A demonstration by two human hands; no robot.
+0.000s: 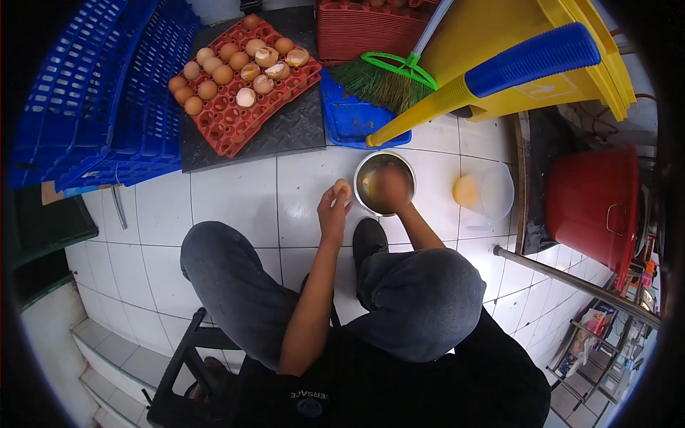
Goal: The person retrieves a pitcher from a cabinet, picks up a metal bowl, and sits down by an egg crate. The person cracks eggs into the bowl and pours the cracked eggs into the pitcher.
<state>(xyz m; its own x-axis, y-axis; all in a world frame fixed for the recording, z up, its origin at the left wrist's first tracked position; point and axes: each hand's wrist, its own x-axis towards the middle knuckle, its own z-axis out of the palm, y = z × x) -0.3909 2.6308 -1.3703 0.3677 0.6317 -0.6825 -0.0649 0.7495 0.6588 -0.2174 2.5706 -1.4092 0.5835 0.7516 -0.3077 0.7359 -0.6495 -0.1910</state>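
My left hand (334, 207) holds a brown egg (342, 188) just left of a round metal bowl (412, 170) on the tiled floor. Blurred by motion, my right hand (393, 187) is over and partly inside the bowl; whether it holds anything is hidden. Something yellowish shows in the bowl beside its fingers. On a red egg tray (225, 134) at the upper left lie several whole brown eggs (222, 75) and several broken eggshells (245, 97). To the right of the bowl, a translucent plastic jug (495, 190) contains something yellow-orange.
Blue plastic crates (144, 96) stand at the left. Beyond the bowl are a blue dustpan (348, 120) with a yellow-and-blue handle, a green broom (396, 80), stacked red trays (369, 32) and a yellow bin (497, 43). A red tub (588, 203) and a metal rail (578, 283) are at right.
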